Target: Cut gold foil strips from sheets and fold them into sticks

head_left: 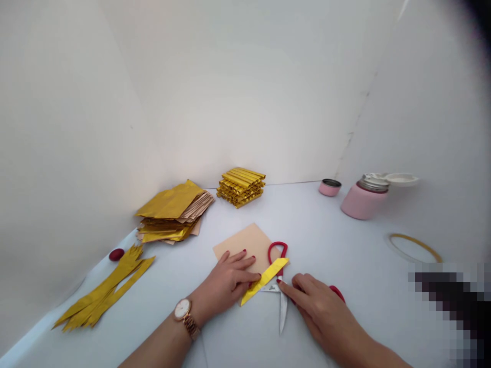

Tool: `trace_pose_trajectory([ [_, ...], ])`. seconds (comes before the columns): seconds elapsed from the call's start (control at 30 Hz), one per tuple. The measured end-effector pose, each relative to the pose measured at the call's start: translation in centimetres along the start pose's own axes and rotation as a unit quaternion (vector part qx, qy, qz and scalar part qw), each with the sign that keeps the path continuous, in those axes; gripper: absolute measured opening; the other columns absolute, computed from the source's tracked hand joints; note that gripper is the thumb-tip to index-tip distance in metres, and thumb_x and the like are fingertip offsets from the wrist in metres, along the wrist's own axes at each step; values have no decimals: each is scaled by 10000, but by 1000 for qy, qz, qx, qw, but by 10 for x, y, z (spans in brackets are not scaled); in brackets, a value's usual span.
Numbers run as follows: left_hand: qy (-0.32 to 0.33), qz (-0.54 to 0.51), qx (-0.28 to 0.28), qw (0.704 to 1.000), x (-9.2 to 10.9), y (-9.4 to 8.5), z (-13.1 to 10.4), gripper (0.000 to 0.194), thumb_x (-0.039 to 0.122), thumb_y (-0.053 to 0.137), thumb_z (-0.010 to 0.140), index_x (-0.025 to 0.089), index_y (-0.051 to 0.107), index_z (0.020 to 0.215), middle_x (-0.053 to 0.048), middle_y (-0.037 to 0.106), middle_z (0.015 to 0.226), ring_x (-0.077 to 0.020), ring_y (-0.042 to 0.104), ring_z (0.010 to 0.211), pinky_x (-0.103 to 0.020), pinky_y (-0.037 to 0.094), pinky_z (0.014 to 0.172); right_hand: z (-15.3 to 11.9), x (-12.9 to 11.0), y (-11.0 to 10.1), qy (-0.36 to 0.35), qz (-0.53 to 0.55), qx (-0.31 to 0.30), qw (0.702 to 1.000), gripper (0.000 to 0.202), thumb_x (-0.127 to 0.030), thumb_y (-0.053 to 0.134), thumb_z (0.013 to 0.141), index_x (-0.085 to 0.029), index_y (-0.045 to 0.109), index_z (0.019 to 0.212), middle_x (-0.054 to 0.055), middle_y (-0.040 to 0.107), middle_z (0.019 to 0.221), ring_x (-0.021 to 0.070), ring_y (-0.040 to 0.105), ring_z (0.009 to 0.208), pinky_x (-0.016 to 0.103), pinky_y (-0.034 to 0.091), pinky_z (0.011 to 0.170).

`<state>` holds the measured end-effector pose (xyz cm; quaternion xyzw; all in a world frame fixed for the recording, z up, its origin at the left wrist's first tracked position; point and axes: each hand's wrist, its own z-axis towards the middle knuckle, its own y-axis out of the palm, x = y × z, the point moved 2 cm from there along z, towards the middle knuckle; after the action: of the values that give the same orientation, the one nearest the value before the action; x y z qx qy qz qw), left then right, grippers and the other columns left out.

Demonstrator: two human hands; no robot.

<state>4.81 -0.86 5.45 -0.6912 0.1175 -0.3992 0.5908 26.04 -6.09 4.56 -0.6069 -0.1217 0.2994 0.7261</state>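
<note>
My left hand (232, 278) lies flat with fingers spread on a square sheet of paper (245, 240), its tan side up. One edge of the sheet is folded over, showing a bright yellow-gold strip (270, 273), and my finger and thumb press on that fold. Red-handled scissors (283, 309) stand spread wide beside it, one handle loop partly behind the folded strip. My right hand (316, 301) is closed over the other arm of the scissors, a fingertip close to the pivot. Part of the second handle shows behind that hand.
At the left, a stack of gold paper sheets (171, 202) stands behind gold strips (103, 294) and a dark red oval object (116, 254). Rolled gold tubes (241, 186) are piled at the back. A pink bottle (364, 202), a pink cup (330, 187) and a tape roll (416, 245) sit right.
</note>
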Motion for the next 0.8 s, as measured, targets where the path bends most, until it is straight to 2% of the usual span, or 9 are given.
trace_pose_trajectory([
  [0.57, 6, -12, 27, 1000, 0, 0, -2, 383, 162, 454, 858, 390, 555, 1149, 34, 448, 1341, -228, 323, 1275, -515, 222, 1013, -8, 5, 11, -34, -10, 11, 999, 486, -33, 361, 780, -214, 493, 1211, 98, 576, 900, 204, 559, 765, 314, 492, 626],
  [0.8, 11, -7, 34, 999, -1, 1, -3, 380, 163, 446, 863, 389, 553, 1149, 29, 452, 1339, -229, 321, 1275, -529, 223, 1005, -6, -1, 23, -11, 0, 22, 1000, 470, -32, 339, 792, -188, 497, 1206, 107, 560, 911, 222, 537, 790, 362, 476, 664],
])
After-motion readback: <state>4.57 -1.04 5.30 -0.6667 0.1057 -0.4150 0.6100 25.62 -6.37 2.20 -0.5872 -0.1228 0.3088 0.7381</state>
